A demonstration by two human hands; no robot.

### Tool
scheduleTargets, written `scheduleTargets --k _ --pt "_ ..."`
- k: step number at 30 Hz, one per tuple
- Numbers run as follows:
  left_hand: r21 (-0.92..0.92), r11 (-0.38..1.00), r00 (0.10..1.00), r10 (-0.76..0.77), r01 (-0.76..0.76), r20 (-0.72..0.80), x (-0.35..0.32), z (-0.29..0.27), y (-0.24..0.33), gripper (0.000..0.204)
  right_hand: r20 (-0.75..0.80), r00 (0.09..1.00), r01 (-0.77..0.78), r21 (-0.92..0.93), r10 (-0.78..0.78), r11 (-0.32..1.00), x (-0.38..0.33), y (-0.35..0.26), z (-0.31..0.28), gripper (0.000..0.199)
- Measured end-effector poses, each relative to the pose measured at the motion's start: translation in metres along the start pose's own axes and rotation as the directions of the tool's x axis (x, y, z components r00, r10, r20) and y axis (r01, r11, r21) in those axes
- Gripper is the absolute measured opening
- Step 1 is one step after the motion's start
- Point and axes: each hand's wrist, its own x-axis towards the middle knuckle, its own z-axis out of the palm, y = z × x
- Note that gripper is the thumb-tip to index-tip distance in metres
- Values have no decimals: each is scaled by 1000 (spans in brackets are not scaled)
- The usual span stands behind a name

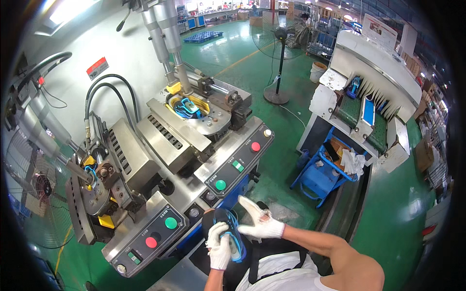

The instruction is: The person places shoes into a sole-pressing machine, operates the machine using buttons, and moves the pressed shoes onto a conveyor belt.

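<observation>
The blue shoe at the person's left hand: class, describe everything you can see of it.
The shoe is dark with bright and pale blue areas; its material looks like fabric, though fine parts blur. It is held low in the picture's middle. The gloved left hand grips its left side; the gloved right hand, open, is close on its right, contact unclear.

Matt cloth gloves (270,227) sit at six o'clock, smooth dull-sheened metal covers (187,139) at nine, a plastic-looking chair (322,181) at four; the floor (234,48) toward twelve (almost mirror-like) gleams glossy.
</observation>
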Motion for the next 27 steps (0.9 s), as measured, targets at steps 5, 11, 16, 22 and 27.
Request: scheduleTargets --k 5,11,16,22,27 --pt "16 967 964 251 -253 88 33 67 55 33 -43 985 -163 75 166 984 -110 -7 -19 122" --pt "-150 828 763 558 -541 326 35 198 152 41 -754 640 -194 32 151 981 -130 -7 -74 106" --pt "-376 663 480 738 -647 475 32 242 212 53 -958 155 60 251 239 966 -170 28 -141 74" --pt "-172 798 520 523 -578 676 22 207 134 48 -955 -207 30 213 215 977 -183 115 -315 55" --pt "181 930 734 121 -319 668 -4 159 69 30 -939 -178 -569 343 295 748 -215 243 -489 80"
